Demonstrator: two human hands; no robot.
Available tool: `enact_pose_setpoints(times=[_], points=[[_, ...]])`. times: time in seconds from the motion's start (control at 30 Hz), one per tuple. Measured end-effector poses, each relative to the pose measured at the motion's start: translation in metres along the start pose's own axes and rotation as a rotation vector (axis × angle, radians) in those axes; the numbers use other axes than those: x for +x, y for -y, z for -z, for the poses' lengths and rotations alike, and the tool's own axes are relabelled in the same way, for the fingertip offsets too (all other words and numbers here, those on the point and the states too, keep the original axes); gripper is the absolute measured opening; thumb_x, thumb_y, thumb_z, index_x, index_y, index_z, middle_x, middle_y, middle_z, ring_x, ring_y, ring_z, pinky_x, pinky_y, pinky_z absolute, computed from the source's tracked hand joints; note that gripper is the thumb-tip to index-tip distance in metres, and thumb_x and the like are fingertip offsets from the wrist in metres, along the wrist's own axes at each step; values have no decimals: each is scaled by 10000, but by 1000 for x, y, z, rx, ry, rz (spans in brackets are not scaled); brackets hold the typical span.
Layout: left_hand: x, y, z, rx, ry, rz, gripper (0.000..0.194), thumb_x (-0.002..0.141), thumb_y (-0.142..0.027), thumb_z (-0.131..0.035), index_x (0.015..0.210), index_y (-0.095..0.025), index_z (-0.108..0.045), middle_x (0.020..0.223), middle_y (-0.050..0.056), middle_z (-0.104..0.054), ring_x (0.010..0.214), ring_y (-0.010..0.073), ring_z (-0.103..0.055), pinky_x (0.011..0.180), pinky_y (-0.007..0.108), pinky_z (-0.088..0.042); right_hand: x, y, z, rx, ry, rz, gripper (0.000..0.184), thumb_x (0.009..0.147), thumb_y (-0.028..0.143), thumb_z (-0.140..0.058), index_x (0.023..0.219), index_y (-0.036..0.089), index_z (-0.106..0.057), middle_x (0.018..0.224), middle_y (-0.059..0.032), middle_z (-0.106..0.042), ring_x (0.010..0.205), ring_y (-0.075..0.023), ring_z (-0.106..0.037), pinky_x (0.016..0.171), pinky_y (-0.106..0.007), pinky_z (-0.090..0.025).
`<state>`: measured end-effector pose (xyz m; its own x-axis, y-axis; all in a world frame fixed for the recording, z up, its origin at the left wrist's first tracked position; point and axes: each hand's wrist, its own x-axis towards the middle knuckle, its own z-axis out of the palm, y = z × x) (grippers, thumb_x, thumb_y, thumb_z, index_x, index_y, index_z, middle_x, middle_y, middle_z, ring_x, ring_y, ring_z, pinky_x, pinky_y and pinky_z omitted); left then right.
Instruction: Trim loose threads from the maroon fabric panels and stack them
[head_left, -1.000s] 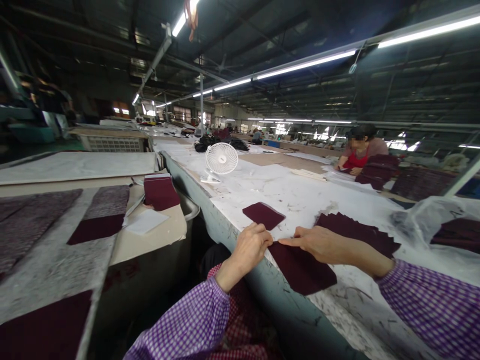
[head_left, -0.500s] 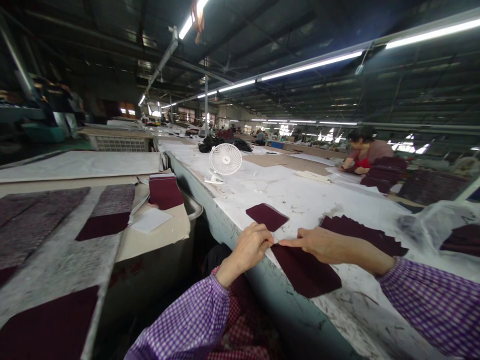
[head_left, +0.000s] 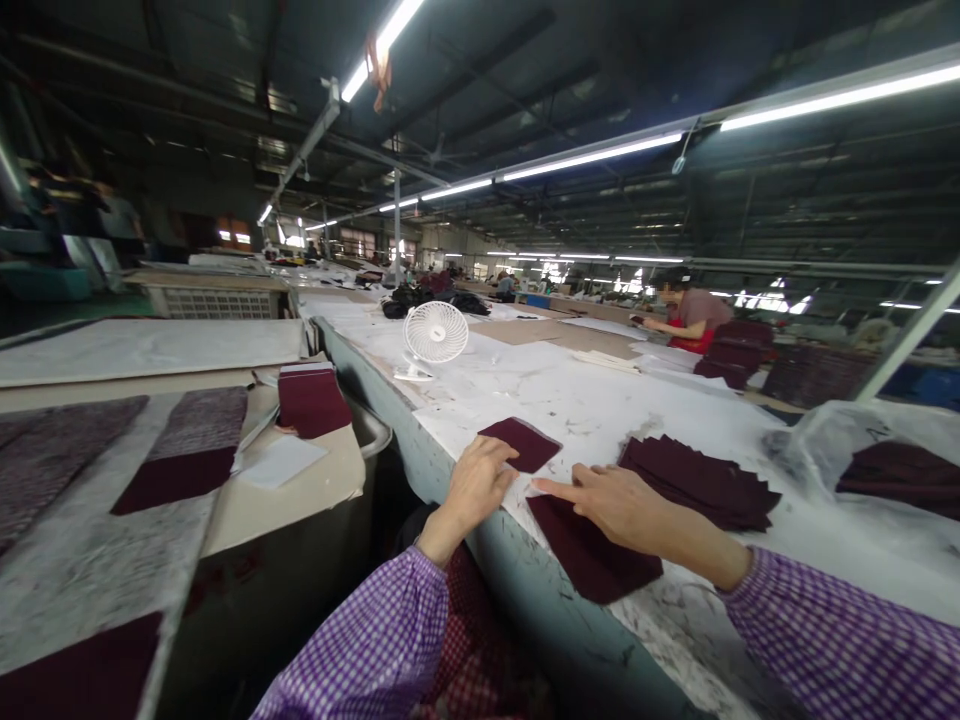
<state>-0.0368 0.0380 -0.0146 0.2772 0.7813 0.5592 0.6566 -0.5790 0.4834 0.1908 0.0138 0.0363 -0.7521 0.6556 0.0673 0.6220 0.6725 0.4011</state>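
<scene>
Progress: judged partway. 1 near cloth piece [head_left: 592, 560] lies flat along the edge of the worktop [head_left: 517, 380], partly under the right hand [head_left: 626, 505]. 1 far cloth piece [head_left: 536, 445] lies beside the left hand [head_left: 474, 482]. A fanned stack [head_left: 697, 482] lies beyond the right hand; its status, finished or waiting, cannot be told. Orientation: the near cloth piece's long axis runs roughly parallel to the edge, 1 end toward the left hand. Fingers: right index extended, no grip visible; left curled, grip indeterminable.

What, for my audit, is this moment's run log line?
left grip: by far maroon piece, hold unclear; right grip: over near maroon piece, index extended; fan: on table
</scene>
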Motion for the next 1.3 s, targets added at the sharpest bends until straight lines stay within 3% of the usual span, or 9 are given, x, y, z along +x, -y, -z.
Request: enact_pose_setpoints(times=[0.13,0.23,0.43,0.6,0.77,0.93,1.07,1.17,1.3], points=[[18,7,-6,162,144,-32,261,828,-290,-594,1069,-205,-647,1149,52,-612,1113,234,-505,992,381,-381,1,-11,-1,319,-25,-85,265,818,204,-544,1060,260,-639,868,-31,-641,877,-195,-542,860,-359,-359],[27,8,-7,226,211,-39,192,853,-290,-561,989,-215,-675,1048,32,-635,1011,207,-547,928,343,-418,1,-32,0,373,-53,-122,90,750,193,-576,758,239,-653,819,-5,-653,926,-198,-534,929,-385,-314],[38,1,-5,358,232,-44,157,866,-217,-520,877,-220,-677,963,26,-635,978,198,-543,876,311,-426,-32,-118,-5,180,-53,-800,235,819,325,-466,915,239,-662,971,-63,-682,972,-266,-570,833,-395,-389],[16,-37,0,351,272,-72,184,880,-201,-464,874,-186,-648,927,50,-641,919,204,-571,807,302,-448,-75,-163,-49,160,48,-1133,420,804,461,-487,1077,169,-618,1030,-154,-667,923,-348,-603,734,-478,-442],[-20,-93,4,8,387,-138,195,876,-293,-491,883,-205,-665,885,22,-671,838,175,-612,756,259,-452,-85,-161,-91,146,81,-1162,577,807,565,-456,1279,237,-503,1382,-120,-455,1169,-385,-456,865,-575,-396],[-9,-93,0,-301,480,-32,323,932,-342,-374,995,-190,-652,798,8,-681,662,133,-607,675,243,-464,-89,-163,-98,-51,4,-1058,568,806,564,-477,1283,259,-523,1463,-99,-340,1179,-392,-421,896,-559,-370],[23,-79,-13,38,328,41,237,822,-278,-572,1016,-169,-653,1016,84,-645,1012,243,-550,891,349,-426,-94,-168,-99,-105,-15,-1084,583,769,620,-507,1223,264,-590,1405,-119,-411,1147,-408,-444,892,-528,-364],[41,-79,-20,211,447,50,286,758,-336,-651,973,-148,-653,1121,125,-579,1121,301,-466,941,409,-394,-95,-168,-100,-62,-1,-1082,600,782,627,-484,1241,251,-575,1354,-139,-464,1161,-408,-442,892,-535,-364],[49,-75,-20,150,564,128,258,690,-312,-709,890,-169,-630,1039,80,-606,1022,254,-528,866,338,-436,-92,-165,-99,25,-73,-1036,543,782,510,-534,1225,201,-581,1339,-165,-485,1204,-412,-413,935,-563,-336]])
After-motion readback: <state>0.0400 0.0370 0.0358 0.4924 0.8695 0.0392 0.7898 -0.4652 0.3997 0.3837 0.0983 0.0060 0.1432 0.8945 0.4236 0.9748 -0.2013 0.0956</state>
